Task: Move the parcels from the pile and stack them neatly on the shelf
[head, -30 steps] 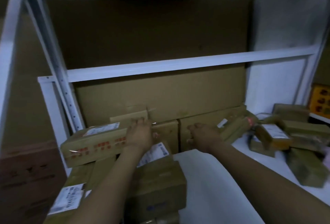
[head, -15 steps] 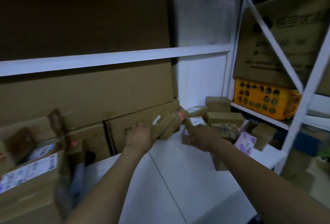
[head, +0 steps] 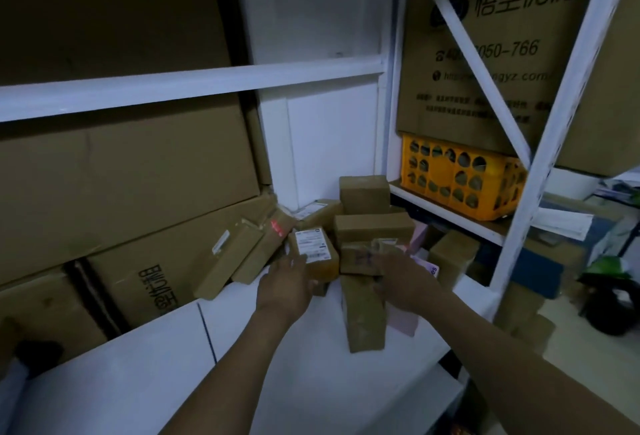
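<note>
- Both hands have shifted to the right since half a second ago, off the long leaning parcels and onto the small ones in the corner, and the view has swung with them.
- The left hand reaches the labelled parcel with its fingers against the front face. Whether it grasps or only touches cannot be told.
- The right hand lies on the scribbled parcel, fingers curled over its top edge and thumb below, so it looks like a grasp.
- The pile sits in the back right corner of the white shelf board, against the wall.
- The pile is a jumble. Two long parcels lean on a lower carton, a long flat parcel points toward the camera, and others are heaped behind.
- No neat stack shows in this view, so most of the moving seems left to do.
- The big carton at the right reads "悟空优租" with the digits "050-766", and a brace hides part of the number.
- The lower carton carries "优租" printed sideways.
- The white label and the blue scribble are too small to read.
- A pink parcel shows only "es".
</note>
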